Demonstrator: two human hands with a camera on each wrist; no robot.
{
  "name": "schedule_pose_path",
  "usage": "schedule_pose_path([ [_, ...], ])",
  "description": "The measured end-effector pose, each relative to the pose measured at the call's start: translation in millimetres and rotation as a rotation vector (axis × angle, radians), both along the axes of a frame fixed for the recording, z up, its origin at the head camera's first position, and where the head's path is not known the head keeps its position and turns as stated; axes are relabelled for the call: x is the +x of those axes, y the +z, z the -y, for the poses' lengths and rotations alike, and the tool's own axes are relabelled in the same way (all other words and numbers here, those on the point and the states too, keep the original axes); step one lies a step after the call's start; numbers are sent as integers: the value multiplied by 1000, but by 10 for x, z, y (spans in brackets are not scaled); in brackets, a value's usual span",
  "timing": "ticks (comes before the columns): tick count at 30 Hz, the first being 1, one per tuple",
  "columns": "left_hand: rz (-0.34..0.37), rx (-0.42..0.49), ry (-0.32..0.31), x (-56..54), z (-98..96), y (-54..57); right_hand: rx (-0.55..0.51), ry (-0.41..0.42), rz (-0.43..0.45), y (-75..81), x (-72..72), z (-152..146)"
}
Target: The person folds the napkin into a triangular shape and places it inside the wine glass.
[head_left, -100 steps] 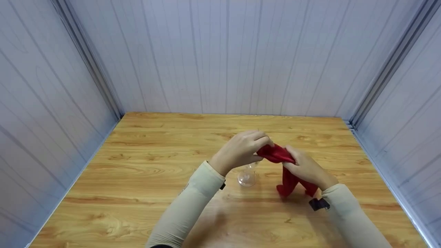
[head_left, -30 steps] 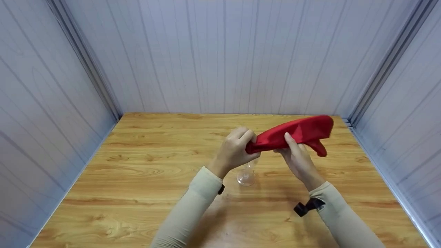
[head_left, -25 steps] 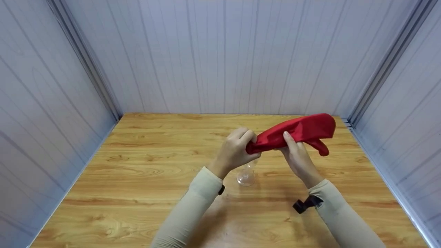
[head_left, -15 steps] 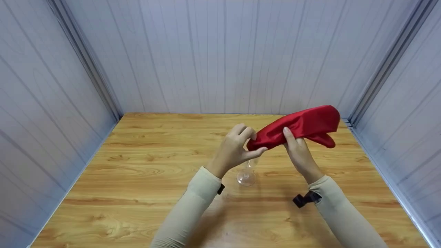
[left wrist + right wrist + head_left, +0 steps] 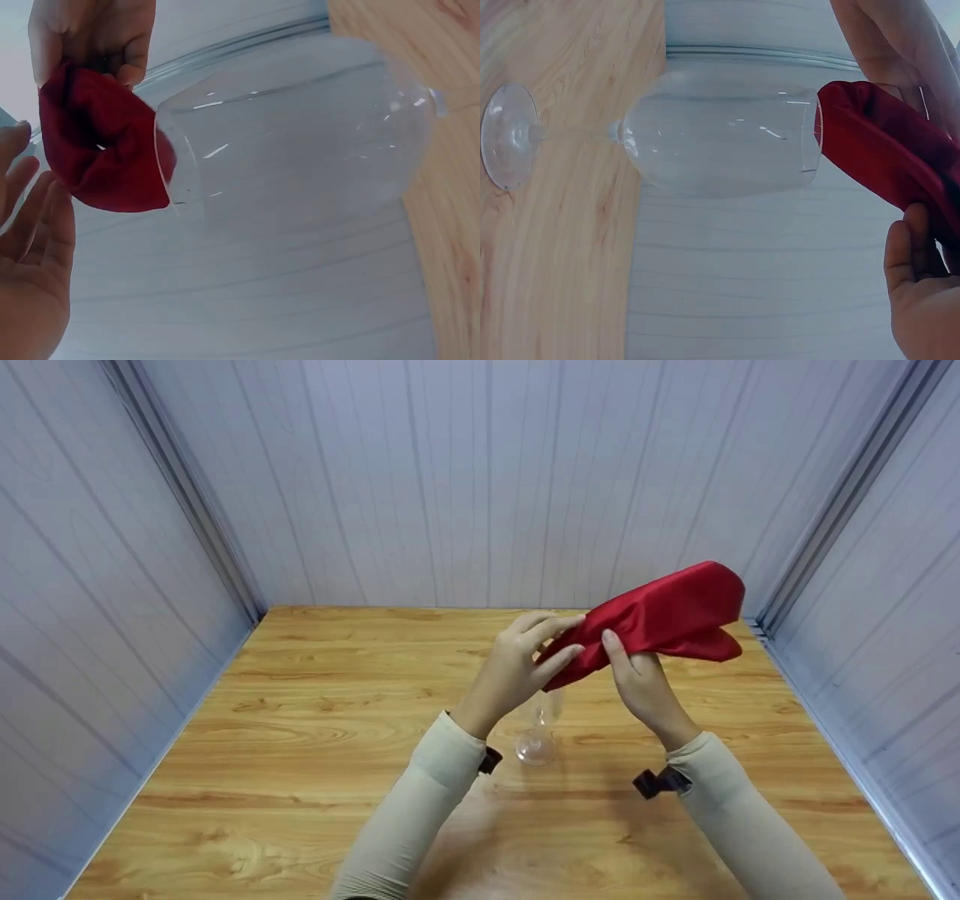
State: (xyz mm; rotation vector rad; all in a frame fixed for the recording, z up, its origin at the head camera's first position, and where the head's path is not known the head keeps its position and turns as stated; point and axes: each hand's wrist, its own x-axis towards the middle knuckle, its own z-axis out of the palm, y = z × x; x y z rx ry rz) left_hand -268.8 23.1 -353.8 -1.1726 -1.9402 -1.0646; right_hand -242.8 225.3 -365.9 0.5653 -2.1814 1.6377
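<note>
A red satiny cloth napkin [image 5: 671, 611], bunched into a long folded roll, is held above the table, its far end slanting up to the right. My right hand [image 5: 646, 690] grips it from below, thumb along its near side. My left hand [image 5: 517, 664] is at the lower end, fingers spread and fairly straight beside or lightly against the cloth. Beneath stands an upright clear wine glass [image 5: 720, 142]; from above its bowl is mostly hidden by hand and cloth. Both wrist views show the napkin's [image 5: 112, 150] lower end at the glass rim; whether it is inside, I cannot tell.
The wood-grain table [image 5: 315, 720] is enclosed by pale panelled walls [image 5: 450, 487] at the back and both sides. A black strap device [image 5: 660, 784] sits on the right wrist, with another dark device [image 5: 490, 760] on the left.
The napkin was unfolded from a drooping bundle and swung up to the right. My left fingers have loosened from gripping its lower end and spread. The right hand has risen slightly; the glass stays put.
</note>
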Motion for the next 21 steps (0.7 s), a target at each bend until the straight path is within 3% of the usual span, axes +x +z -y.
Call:
schedule_pose_path([
  [6,40,27,-19,-17,-7,20,45,-20,-14,221,131,92],
  [13,120,106,-28,-56,21,2,65,25,-64,353,92,185],
  [15,151,115,-20,-59,39,-12,72,49,-71,430,137,238],
  [21,206,151,-2,-79,88,-56,107,112,-37,454,88,296],
])
